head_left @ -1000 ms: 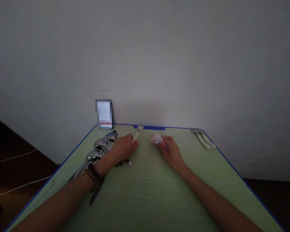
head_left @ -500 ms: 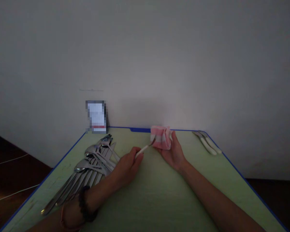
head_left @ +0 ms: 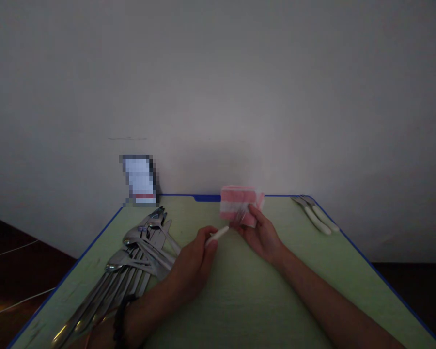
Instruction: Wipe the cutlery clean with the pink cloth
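My left hand (head_left: 194, 257) is closed around the white handle of a fork (head_left: 220, 234), which points up and to the right. My right hand (head_left: 262, 236) grips a folded pink-and-white striped cloth (head_left: 237, 196) over the far middle of the table, thumb across its front. A blurred metallic patch shows against the cloth by that thumb; the fork's head seems to be there, but its tines are not distinct. Two more white-handled forks (head_left: 316, 217) lie side by side at the far right corner.
A pile of metal spoons, forks and knives (head_left: 141, 247) covers the left of the green, blue-edged table (head_left: 232, 310), partly under my left forearm. A pixelated upright phone-like screen (head_left: 140, 179) leans at the back left. A grey wall (head_left: 218, 97) rises behind the table.
My right thumb has come round onto the cloth's front, and the cloth looks flatter and wider. The fork's metal head now appears blurred against it. The camera view has shifted slightly.
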Tool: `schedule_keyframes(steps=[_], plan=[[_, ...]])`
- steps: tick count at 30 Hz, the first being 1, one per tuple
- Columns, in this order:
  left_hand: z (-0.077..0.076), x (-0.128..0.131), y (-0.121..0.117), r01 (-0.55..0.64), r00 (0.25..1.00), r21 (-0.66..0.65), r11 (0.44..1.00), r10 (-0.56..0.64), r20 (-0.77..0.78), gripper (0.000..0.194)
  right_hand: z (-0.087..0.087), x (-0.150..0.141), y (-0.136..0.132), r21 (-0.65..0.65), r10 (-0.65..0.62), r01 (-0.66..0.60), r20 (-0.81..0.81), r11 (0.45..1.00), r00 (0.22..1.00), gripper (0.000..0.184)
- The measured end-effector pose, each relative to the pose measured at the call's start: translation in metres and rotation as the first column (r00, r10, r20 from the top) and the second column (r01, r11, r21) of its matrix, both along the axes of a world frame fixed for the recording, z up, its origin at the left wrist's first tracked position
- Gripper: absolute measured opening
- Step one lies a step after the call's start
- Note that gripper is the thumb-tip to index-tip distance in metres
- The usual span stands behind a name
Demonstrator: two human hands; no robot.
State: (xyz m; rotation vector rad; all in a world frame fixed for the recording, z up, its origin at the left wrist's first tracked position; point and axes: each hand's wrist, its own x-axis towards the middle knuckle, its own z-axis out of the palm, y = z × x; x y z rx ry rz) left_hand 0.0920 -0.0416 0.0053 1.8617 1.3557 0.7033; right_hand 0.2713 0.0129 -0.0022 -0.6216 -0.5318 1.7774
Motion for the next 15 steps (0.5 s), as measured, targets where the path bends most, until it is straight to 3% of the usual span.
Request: schedule_keyframes(steps=[5,10,15], plan=[[-0.004,-0.001,0.000,-0.008,0.996,0.073,0.997,0.001,0.093,0.035,-0.002,0.000,-0.001,0.053,0.035,-0.037,0.030,0.998,0.999,0.026],[-0.006,-0.001,0.000,-0.042,0.988,0.135,0.990,0.021,0.153,0.033,-0.007,-0.003,-0.007,0.049,-0.113,0.108,0.103,0.993,0.988,0.025],[-0.006,0.000,0.002,-0.052,0.987,0.213,0.976,0.018,0.162,0.032,-0.006,-0.008,-0.013,0.101,-0.167,0.150,0.188,0.984,0.968,0.023]])
